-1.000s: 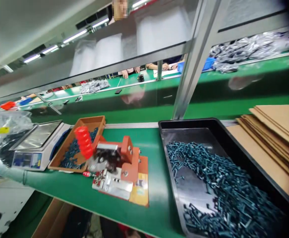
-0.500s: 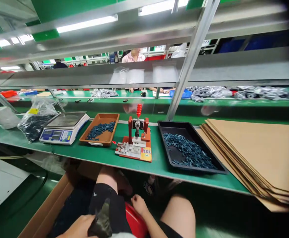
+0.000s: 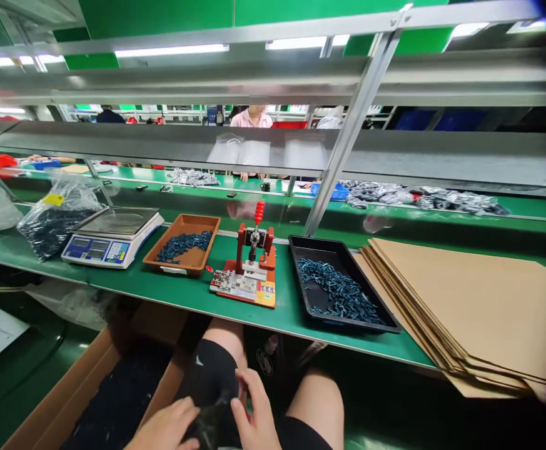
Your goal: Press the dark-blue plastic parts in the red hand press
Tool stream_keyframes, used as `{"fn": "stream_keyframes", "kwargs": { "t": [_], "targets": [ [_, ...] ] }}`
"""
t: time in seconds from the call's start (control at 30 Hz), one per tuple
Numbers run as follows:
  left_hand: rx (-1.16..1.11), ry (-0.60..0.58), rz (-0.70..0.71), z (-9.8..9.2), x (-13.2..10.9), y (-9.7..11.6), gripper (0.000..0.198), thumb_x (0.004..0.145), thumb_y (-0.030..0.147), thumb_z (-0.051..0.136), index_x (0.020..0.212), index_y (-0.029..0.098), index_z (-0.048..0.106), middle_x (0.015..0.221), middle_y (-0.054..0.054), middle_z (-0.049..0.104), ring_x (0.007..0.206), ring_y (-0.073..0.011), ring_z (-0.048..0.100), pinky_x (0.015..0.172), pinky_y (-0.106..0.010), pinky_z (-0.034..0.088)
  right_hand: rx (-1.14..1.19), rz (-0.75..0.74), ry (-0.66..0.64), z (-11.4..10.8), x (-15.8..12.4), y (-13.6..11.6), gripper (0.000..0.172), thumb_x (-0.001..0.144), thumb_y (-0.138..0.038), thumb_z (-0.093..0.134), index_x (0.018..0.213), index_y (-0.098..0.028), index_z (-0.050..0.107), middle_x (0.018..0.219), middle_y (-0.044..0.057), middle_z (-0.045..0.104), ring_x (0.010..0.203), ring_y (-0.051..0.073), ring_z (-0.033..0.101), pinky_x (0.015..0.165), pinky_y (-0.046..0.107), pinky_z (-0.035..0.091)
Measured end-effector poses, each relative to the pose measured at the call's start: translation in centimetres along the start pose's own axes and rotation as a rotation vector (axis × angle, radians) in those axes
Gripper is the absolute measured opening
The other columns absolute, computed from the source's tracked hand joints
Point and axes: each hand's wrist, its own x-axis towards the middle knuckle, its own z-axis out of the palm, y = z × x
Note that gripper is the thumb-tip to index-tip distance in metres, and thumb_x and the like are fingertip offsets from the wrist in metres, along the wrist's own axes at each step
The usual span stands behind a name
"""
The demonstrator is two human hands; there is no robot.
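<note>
Low over my lap, my left hand (image 3: 167, 426) is curled at the edge of a dark, crumpled piece (image 3: 211, 424), perhaps cloth or plastic; blur hides its kind. My right hand (image 3: 255, 414) is just to the right of that piece, its thumb and fingers apart and nothing visible between them. On the green bench (image 3: 179, 294) ahead stands a small hand press (image 3: 254, 256) with a red handle. Left of the press is a brown tray (image 3: 200, 259) of small dark-blue parts. A black tray (image 3: 317, 247) with more such parts sits to its right.
Flat cardboard sheets (image 3: 465, 300) are stacked at the bench's right. Farther left are a weighing scale (image 3: 113, 234) and a clear bag (image 3: 59, 219) of dark parts. A cardboard box (image 3: 89, 381) is on the floor. Across the line sits a person (image 3: 250, 119) in pink.
My right hand has come up and left from beside my thigh to the dark piece, its fingers spreading. My left hand has shifted slightly right. The camera view has tilted a little.
</note>
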Motion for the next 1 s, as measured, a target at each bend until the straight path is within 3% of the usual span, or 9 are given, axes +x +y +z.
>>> {"fn": "stream_keyframes", "kwargs": {
  "t": [0.1,0.23,0.33,0.4,0.57,0.67,0.77,0.87,1.0],
  "targets": [
    [0.083,-0.068,0.033,0.3,3.2,3.2,0.046,0.082,0.044,0.061,0.125,0.027,0.062,0.128,-0.01,0.062,0.114,-0.0304,0.061,0.098,-0.042,0.05,-0.155,-0.058,-0.233,-0.9,1.5,-3.0,0.046,0.091,-0.042,0.059,0.135,-0.026,0.058,0.131,0.012,0.062,0.123,0.03,0.058,0.106,0.042,0.046],
    [0.073,-0.082,0.165,-0.6,5.1,4.5,0.043,0.085,0.041,0.063,0.124,0.024,0.06,0.122,-0.009,0.063,0.113,-0.0284,0.059,0.1,-0.041,0.047,-0.384,0.211,-0.467,-0.8,2.1,-2.9,0.025,0.099,-0.035,0.049,0.105,-0.021,0.069,0.1,0.008,0.071,0.095,0.023,0.066,0.086,0.031,0.047],
    [0.086,-0.064,0.127,-2.3,4.4,2.8,0.029,0.087,0.042,0.062,0.11,0.023,0.062,0.11,-0.007,0.063,0.107,-0.0277,0.057,0.093,-0.041,0.046,-0.437,0.323,-0.529,-0.1,1.4,-1.5,0.033,0.104,-0.036,0.041,0.094,-0.019,0.067,0.093,0.008,0.071,0.088,0.02,0.065,0.078,0.027,0.042],
    [0.076,-0.065,0.048,-2.8,3.3,1.1,0.026,0.088,0.045,0.062,0.101,0.022,0.062,0.105,-0.006,0.061,0.104,-0.0275,0.055,0.09,-0.04,0.045,-0.432,0.317,-0.597,0.4,1.0,-0.9,0.033,0.104,-0.037,0.043,0.089,-0.018,0.066,0.088,0.007,0.07,0.085,0.019,0.064,0.075,0.026,0.04],
    [-0.051,-0.079,-0.091,-1.3,0.6,-1.7,0.025,0.087,0.042,0.061,0.101,0.021,0.06,0.108,-0.007,0.06,0.108,-0.0272,0.055,0.094,-0.039,0.044,-0.384,0.179,-0.73,1.5,2.0,-1.0,0.027,0.101,-0.036,0.051,0.085,-0.019,0.066,0.085,0.004,0.069,0.081,0.017,0.062,0.072,0.026,0.037],
    [-0.141,-0.111,-0.109,-2.1,1.8,-2.2,0.025,0.08,0.036,0.067,0.1,0.023,0.062,0.106,-0.005,0.062,0.104,-0.0246,0.058,0.09,-0.035,0.046,-0.435,0.183,-0.719,1.3,3.8,-1.0,0.028,0.098,-0.037,0.054,0.08,-0.019,0.066,0.081,0.003,0.068,0.077,0.017,0.061,0.07,0.026,0.037],
    [-0.242,-0.141,-0.064,-5.9,4.4,-2.2,0.018,0.079,0.033,0.066,0.094,0.023,0.063,0.093,0.0,0.066,0.087,-0.0186,0.061,0.076,-0.028,0.046,-0.449,0.181,-0.605,0.2,6.2,-1.1,0.021,0.09,-0.041,0.067,0.087,-0.02,0.068,0.086,0.003,0.066,0.085,0.02,0.061,0.077,0.028,0.041],
    [-0.306,0.123,-0.03,-11.4,7.0,-1.9,0.016,0.088,0.035,0.055,0.085,0.022,0.062,0.079,0.0,0.065,0.072,-0.0157,0.059,0.068,-0.026,0.046,-0.4,0.161,-0.459,-1.4,8.3,-2.0,0.014,0.087,-0.031,0.069,0.098,-0.021,0.067,0.096,0.004,0.066,0.095,0.021,0.059,0.086,0.031,0.043],
    [-0.236,0.746,0.056,-20.0,10.5,-2.4,0.028,0.09,0.045,0.05,0.08,0.021,0.063,0.083,-0.004,0.069,0.08,-0.0192,0.064,0.078,-0.029,0.051,-0.338,0.067,-0.378,-4.9,10.6,-4.8,0.008,0.09,-0.017,0.06,0.09,-0.022,0.066,0.092,0.003,0.066,0.091,0.018,0.06,0.083,0.029,0.046]
  ]
}}
